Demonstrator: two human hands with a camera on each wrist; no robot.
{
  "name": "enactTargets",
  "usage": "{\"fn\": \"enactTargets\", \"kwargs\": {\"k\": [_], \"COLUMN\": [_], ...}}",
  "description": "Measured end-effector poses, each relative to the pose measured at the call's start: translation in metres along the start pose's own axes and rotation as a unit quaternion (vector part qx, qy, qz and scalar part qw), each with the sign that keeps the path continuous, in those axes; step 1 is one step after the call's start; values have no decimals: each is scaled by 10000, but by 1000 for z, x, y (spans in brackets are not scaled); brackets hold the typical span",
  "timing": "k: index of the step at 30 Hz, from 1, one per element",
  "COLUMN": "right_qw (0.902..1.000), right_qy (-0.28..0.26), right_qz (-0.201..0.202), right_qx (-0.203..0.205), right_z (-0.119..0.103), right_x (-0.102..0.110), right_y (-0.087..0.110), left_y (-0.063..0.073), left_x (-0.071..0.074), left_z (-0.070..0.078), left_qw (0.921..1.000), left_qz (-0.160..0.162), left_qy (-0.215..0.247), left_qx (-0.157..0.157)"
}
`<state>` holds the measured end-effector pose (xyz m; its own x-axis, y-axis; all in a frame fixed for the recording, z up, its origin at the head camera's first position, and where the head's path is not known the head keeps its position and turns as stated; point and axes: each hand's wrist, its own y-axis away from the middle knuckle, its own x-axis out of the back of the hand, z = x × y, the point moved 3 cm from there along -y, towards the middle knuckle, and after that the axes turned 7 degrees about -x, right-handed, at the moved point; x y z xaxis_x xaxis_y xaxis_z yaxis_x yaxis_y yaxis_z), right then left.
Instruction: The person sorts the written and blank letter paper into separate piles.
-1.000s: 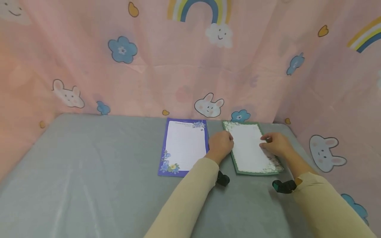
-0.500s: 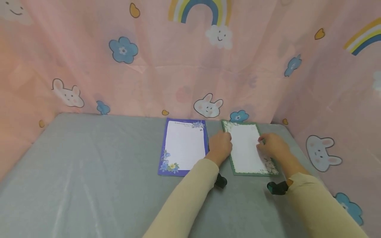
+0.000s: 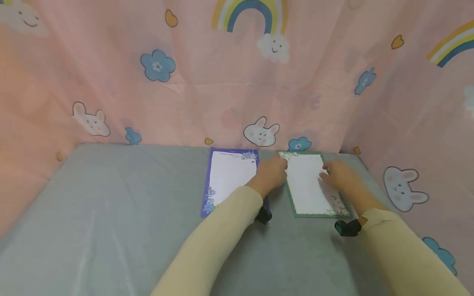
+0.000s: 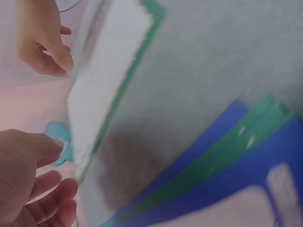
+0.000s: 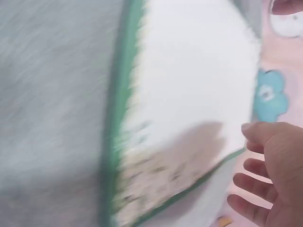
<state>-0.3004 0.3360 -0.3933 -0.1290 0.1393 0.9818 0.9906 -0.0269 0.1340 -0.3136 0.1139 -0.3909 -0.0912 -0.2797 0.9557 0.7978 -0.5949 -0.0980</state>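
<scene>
In the head view, a sheet of white letter paper with a green leafy border [image 3: 305, 187] lies at the back right of the table. My left hand [image 3: 271, 172] is above its left edge, over the gap beside a purple-blue-bordered sheet [image 3: 229, 170]. At the right edge is my right hand [image 3: 338, 176]. The left wrist view shows the left hand [image 4: 35, 175] with thumb and fingers apart, holding nothing. Loosely bent fingers of the right hand [image 5: 274, 175] hover by the paper's edge; contact cannot be told. Blue and green layers [image 4: 222, 161] show at the purple-blue sheet's side.
A grey cloth covers the table [image 3: 122, 213]. Behind it and on both sides hangs a pink curtain [image 3: 207, 90] with rainbows, rabbits and flowers. Both wrists wear small black devices, such as the one on the right wrist [image 3: 348, 228].
My left hand has moved up and slightly left, away from the green-bordered sheet's edge, and its forearm has swung left. The right hand has shifted slightly. The head view has turned a little.
</scene>
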Motion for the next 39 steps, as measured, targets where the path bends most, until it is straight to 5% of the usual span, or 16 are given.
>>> {"fn": "enactTargets", "kwargs": {"k": [5, 11, 20, 29, 35, 39], "right_qw": [9994, 9912, 9622, 9403, 9050, 9079], "right_qy": [-57, -1037, -2432, -3312, -4156, -4060], "right_qz": [212, 590, 993, 753, 762, 976], "right_qx": [285, 569, 715, -216, -497, -365], "right_z": [-39, -92, -136, -148, -150, -152], "right_x": [19, 21, 4, -24, -45, -66], "right_y": [-13, -17, -19, 4, 13, 12], "left_y": [7, 19, 45, 101, 134, 142], "left_x": [21, 38, 58, 42, 27, 16], "left_z": [-21, -41, -76, -119, -141, -157], "left_qw": [9955, 9638, 9428, 9286, 9024, 8844], "left_qz": [24, 615, 1241, 1932, 2297, 2524], "left_qy": [801, 2414, 2941, 2690, 3080, 3452], "left_qx": [504, 947, 963, 1673, 1952, 1871]}}
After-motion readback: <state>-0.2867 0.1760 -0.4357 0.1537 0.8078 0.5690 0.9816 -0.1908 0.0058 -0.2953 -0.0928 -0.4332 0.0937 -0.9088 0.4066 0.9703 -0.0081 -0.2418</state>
